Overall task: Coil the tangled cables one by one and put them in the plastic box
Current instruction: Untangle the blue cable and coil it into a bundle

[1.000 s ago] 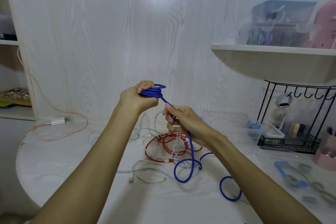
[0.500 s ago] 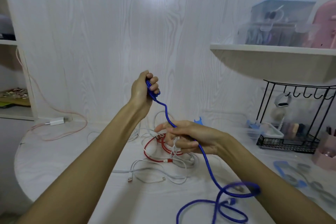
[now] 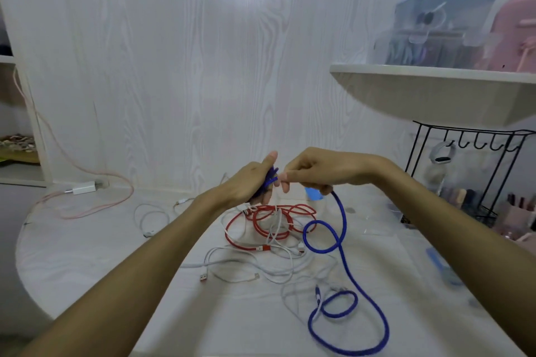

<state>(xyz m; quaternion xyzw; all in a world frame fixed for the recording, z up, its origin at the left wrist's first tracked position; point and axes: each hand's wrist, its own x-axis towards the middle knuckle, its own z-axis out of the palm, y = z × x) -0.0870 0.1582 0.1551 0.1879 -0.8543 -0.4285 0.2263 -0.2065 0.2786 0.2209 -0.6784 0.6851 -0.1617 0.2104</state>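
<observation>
The blue cable (image 3: pixel 342 229) is the thing in work now: one end of it is gathered as a small bundle of turns in the left hand (image 3: pixel 249 185), and from there it passes to the right hand (image 3: pixel 316 172), drops down over the table (image 3: pixel 87 255), makes one loop beside the red cable (image 3: pixel 261 223), and then runs toward the near edge where it lies in a second loop and a long curve. The left hand holds the bundle with curled fingers and the thumb stands up above it; how many turns are already made I cannot tell, because the hand covers most of them. The right hand is touching or almost touching the left one, its fingers curled round the cable and its fingertips pinching it just beside the bundle. I judge the step to be the winding of the blue cable, a turn being laid onto the bundle, and it is far from finished, since much of the cable is lying loose on the table. The next move, I think, calls for the right hand to slide down the cable, take a new length and bring it round the left hand, while the loose loops must come free without catching the white cables (image 3: pixel 261 266) that lie tangled with the red one beneath. A clear plastic box (image 3: pixel 385 220) seems to stand to the right of the pile, but it is too faint to be sure.
</observation>
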